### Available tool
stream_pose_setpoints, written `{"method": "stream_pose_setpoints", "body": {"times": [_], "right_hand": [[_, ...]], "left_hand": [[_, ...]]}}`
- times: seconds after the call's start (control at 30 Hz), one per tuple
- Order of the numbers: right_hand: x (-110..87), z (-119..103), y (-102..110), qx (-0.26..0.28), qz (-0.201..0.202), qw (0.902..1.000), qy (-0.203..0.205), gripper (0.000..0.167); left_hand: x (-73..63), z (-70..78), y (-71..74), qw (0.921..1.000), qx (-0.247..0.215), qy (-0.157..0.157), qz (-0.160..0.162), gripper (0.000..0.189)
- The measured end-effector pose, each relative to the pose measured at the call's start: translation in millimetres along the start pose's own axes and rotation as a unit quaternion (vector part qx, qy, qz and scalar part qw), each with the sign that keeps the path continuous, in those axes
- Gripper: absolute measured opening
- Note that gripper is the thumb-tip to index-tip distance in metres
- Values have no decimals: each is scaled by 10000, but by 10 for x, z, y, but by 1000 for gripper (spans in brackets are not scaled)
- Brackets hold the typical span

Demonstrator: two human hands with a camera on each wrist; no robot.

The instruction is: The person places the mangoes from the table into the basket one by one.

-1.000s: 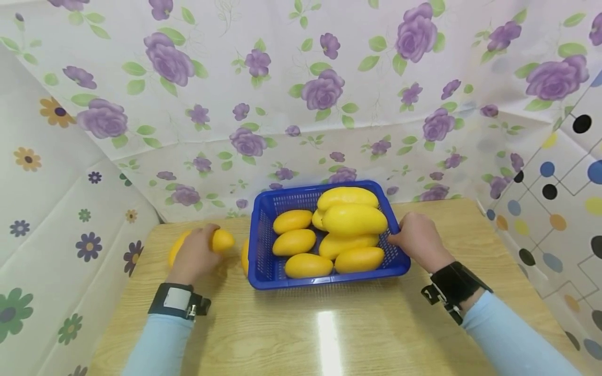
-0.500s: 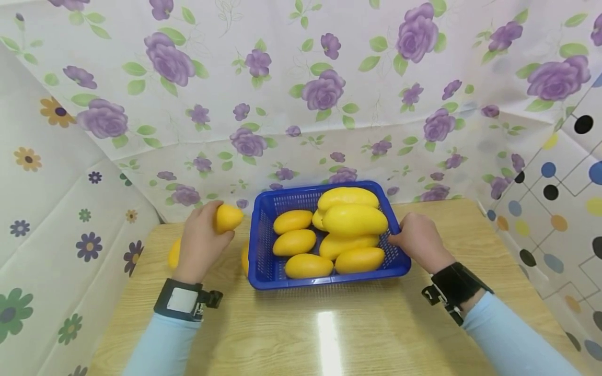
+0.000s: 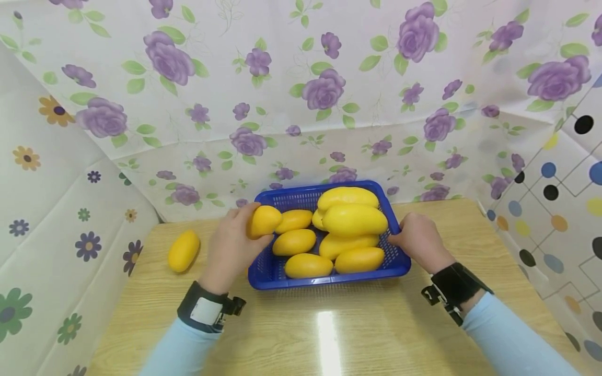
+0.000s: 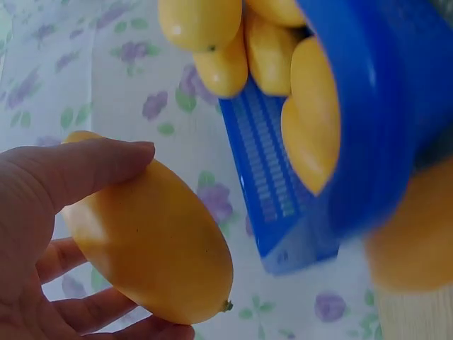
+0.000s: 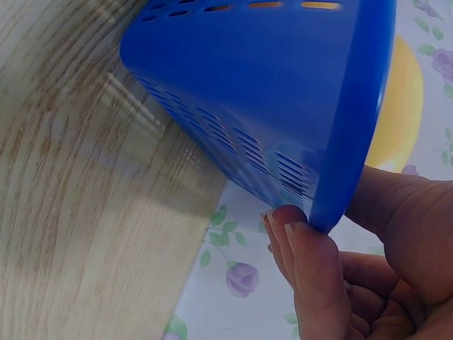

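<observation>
My left hand (image 3: 232, 245) grips a yellow mango (image 4: 156, 241), thumb on one side and fingers on the other. In the head view this mango (image 3: 264, 221) overlaps the left rim of a blue plastic basket (image 3: 324, 282). Several yellow mangoes lie inside the basket, the front ones (image 3: 308, 266) in a single layer and larger ones (image 3: 355, 219) piled at the right. My right hand (image 3: 420, 240) pinches the basket's right rim; the right wrist view shows its fingers (image 5: 311, 276) curled under the rim (image 5: 361, 106), thumb on the inner side.
Another mango (image 3: 184, 251) lies on the wooden table (image 3: 282, 334) at the left. One more mango (image 4: 414, 227) rests outside the basket's left wall, mostly hidden by my left hand in the head view. Flowered sheeting (image 3: 282, 151) stands behind the table.
My left hand has lifted a mango off the table and carried it right to the basket's left rim. The mango at far left is now uncovered. My right hand and the basket have stayed put.
</observation>
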State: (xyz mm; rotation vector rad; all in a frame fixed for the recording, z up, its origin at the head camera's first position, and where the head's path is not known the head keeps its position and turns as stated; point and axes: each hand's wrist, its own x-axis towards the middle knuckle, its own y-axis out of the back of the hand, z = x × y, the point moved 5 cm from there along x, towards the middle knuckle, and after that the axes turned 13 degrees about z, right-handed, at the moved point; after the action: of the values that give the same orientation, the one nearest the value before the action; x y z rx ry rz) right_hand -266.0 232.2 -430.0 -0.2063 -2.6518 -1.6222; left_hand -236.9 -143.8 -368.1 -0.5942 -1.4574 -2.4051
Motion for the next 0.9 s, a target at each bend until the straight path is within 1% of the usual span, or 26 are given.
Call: {"method": "stream_pose_setpoints", "body": {"times": [0.07,0.17,0.23,0.4,0.53,0.7,0.8,0.9], "right_hand": [[4,9,-6,-3,-3,10000,-6,45],[13,19,-10,-14,14,10000,-2,45],[19,22,-13,-23,23,10000,8,45],[30,22,-22,-13,25,10000,25,44],[31,16,-21,-7,38,10000,48,44],[26,8,-13,-16,73,10000,47,44],[21,7,-1,-28,81,10000,28,44],[13,7,6,-26,81,10000,7,44]], "left_hand": [[-32,63,-45,10000,26,-69,3,69],[-76,136,-135,9999,75,-89,-52,69],[-107,175,-205,9998,101,-63,-132,69],[-194,236,-375,9990,191,134,-386,72],[-246,248,-467,9977,347,281,-502,72],[-289,228,-555,9953,441,528,-675,62],[-319,210,-603,9920,608,703,-852,60],[-349,197,-645,9881,831,808,-1012,61]]}}
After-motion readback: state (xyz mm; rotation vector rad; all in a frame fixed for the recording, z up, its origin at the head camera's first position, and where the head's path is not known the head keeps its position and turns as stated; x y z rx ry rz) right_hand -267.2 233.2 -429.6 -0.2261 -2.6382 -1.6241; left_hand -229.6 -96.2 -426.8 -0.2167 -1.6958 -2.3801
